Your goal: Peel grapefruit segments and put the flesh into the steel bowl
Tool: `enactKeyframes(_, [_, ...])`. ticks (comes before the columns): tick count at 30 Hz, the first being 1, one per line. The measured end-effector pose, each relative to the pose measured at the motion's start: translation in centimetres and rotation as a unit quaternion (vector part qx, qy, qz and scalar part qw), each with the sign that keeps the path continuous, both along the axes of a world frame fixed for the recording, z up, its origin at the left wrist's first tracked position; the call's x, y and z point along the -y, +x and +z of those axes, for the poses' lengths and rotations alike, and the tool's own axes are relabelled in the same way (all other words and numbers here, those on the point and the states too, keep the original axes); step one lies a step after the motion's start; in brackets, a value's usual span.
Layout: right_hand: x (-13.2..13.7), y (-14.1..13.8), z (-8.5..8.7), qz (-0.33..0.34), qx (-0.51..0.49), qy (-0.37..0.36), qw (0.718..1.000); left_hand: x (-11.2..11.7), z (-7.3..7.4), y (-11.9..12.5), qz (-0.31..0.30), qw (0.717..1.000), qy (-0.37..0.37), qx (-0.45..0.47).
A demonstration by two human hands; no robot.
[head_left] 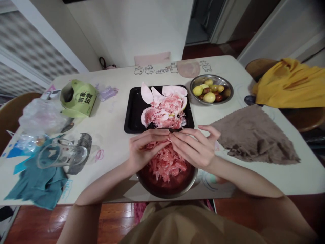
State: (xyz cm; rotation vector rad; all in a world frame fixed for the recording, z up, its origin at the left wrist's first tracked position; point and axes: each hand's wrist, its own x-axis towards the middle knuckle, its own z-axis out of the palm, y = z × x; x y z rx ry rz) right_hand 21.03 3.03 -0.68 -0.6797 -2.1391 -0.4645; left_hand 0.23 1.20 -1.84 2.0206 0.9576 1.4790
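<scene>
Both the left hand [139, 149] and the right hand [195, 147] meet at the fingertips, pinching a small pink piece [168, 137], partly hidden. Directly below is a metal bowl [169, 194] of shredded pink pulp [167, 167], at the near edge of a white table [113, 118]. Just beyond, a black tray [134, 108] holds pale rinds [175, 90] and more flesh [170, 105], near a smaller bowl [230, 96] of yellow and brown fruits [209, 97].

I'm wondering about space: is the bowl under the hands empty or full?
Partly filled: pink pulp is heaped in the metal bowl, with bare inner wall showing on the near side.
</scene>
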Motion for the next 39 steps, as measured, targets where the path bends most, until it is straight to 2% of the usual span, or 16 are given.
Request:
enactKeyframes(3, [0.0,0.0,-0.2,0.02,-0.038,-0.034,0.999,0.1,0.0,0.2,-0.013,1.0,0.015,0.009])
enactKeyframes(8, [-0.1,-0.3,-0.1,0.035,-0.129,-0.141,0.981,0.1,-0.1,0.3,-0.027,0.998,0.04,0.035])
enactKeyframes(11, [-0.2,-0.3,0.2,0.035,-0.138,-0.123,0.982,0.0,0.0,0.1,-0.019,0.998,0.038,0.049])
enactKeyframes(17, [-0.3,-0.2,-0.1,-0.009,-0.072,-0.029,0.997,0.0,0.2,-0.2,0.008,0.999,0.025,0.046])
enactKeyframes(26, [0.1,0.2,-0.3,0.001,-0.064,-0.037,0.997,0.1,0.0,0.1,0.004,0.998,0.053,-0.028])
enactKeyframes(29, [0.1,0.2,0.0,0.019,-0.087,-0.063,0.994,0.1,0.2,0.1,0.01,0.998,0.058,-0.022])
enactKeyframes(34, [0.0,-0.3,0.3,0.045,-0.169,-0.174,0.969,0.1,0.1,0.1,0.031,0.998,0.052,-0.034])
enactKeyframes(39, [-0.2,-0.8,-0.1,0.056,-0.185,-0.195,0.962,0.1,-0.1,0.1,0.007,0.998,0.038,-0.042])
